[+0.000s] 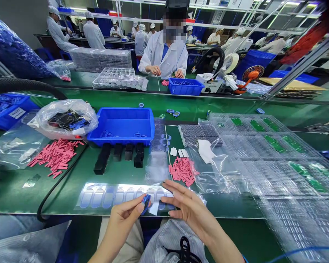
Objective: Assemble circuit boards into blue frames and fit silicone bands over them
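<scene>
My left hand point(123, 219) pinches a small blue plastic part point(146, 204) between thumb and fingers, with a small white film piece point(154, 208) right beside it. My right hand point(189, 210) hovers with fingers spread at the edge of a clear backing sheet point(112, 195) printed with rounded oval film shapes. It holds nothing I can see. Just beyond the sheet lies a pile of pink strips point(183, 171).
A blue plastic bin point(120, 126) and a plastic bag of dark parts point(68, 120) stand on the green conveyor bench, with a larger pink strip pile point(55, 155) to the left. Stacked clear trays point(279, 164) cover the right. A co-worker in a white coat point(164, 54) sits across the bench.
</scene>
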